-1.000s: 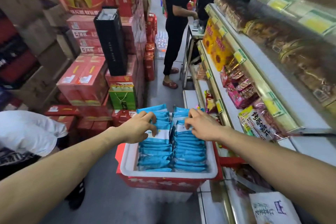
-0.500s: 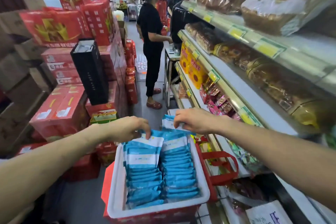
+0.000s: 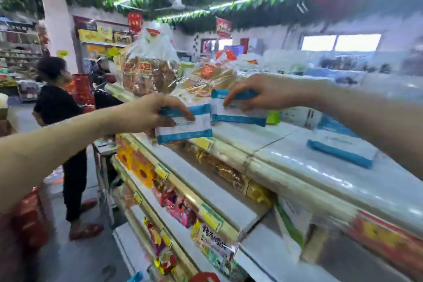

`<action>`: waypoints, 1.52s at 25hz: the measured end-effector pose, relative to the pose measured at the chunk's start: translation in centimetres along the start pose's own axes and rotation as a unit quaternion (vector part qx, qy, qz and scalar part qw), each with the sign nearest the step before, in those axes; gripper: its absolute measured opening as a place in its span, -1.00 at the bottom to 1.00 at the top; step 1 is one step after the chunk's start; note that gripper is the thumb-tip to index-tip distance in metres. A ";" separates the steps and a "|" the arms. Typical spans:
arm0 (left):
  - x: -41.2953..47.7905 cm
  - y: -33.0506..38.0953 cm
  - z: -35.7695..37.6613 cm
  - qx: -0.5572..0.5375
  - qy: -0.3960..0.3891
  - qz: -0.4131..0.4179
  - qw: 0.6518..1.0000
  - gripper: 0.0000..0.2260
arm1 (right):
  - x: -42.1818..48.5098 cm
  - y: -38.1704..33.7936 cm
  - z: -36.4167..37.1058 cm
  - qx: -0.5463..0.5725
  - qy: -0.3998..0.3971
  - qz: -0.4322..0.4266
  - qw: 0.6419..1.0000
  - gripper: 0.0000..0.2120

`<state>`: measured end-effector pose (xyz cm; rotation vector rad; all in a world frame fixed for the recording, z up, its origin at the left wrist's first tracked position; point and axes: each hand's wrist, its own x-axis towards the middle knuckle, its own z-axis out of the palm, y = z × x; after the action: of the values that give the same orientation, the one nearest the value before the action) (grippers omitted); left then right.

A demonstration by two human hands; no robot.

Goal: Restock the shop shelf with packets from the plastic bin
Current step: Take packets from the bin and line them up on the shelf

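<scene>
My left hand (image 3: 153,111) grips a blue and white packet (image 3: 190,128) held in the air just above the front edge of the top shelf (image 3: 297,162). My right hand (image 3: 263,91) pinches a second blue and white packet (image 3: 240,114) by its upper edge, over the shelf top. Another packet of the same kind (image 3: 341,146) lies flat on the shelf top at the right. The plastic bin is out of view below; only a blue corner (image 3: 136,277) and a red bit (image 3: 203,278) show at the bottom edge.
Bagged bread (image 3: 148,68) stands at the far end of the top shelf, right behind the held packets. Lower shelves (image 3: 206,192) carry snack packs with yellow price tags. A person in black (image 3: 59,107) stands in the aisle on the left. Red boxes (image 3: 27,220) sit low left.
Both hands have lifted from the bin up to the top shelf, each carrying a packet. The view has swung upward, so the bin has dropped out of sight.
</scene>
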<state>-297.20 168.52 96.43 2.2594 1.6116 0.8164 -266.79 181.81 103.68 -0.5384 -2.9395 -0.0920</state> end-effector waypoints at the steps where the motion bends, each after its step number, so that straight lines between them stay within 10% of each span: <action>1: 2.6 1.2 0.4 -0.006 -0.005 0.029 1.000 -0.61 | -2.6 1.9 -0.9 -0.006 0.006 0.036 0.999 -0.64; 7: 13.3 6.7 4.6 -0.040 -0.038 0.133 0.990 -0.60 | -17.0 9.5 -0.1 -0.043 -0.010 0.236 0.971 -0.60; 20: 18.5 10.7 9.9 -0.050 -0.090 0.157 0.982 -0.59 | -21.9 9.9 3.8 -0.248 -0.067 0.234 0.938 -0.40; 38: 24.0 17.5 18.8 0.024 -0.163 0.287 0.944 -0.61 | -30.3 10.2 0.2 -0.199 0.104 0.339 0.914 -0.49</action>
<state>-267.07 186.70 97.09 2.7619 0.8411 0.4708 -235.14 180.82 98.93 -1.4626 -2.3641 -0.6224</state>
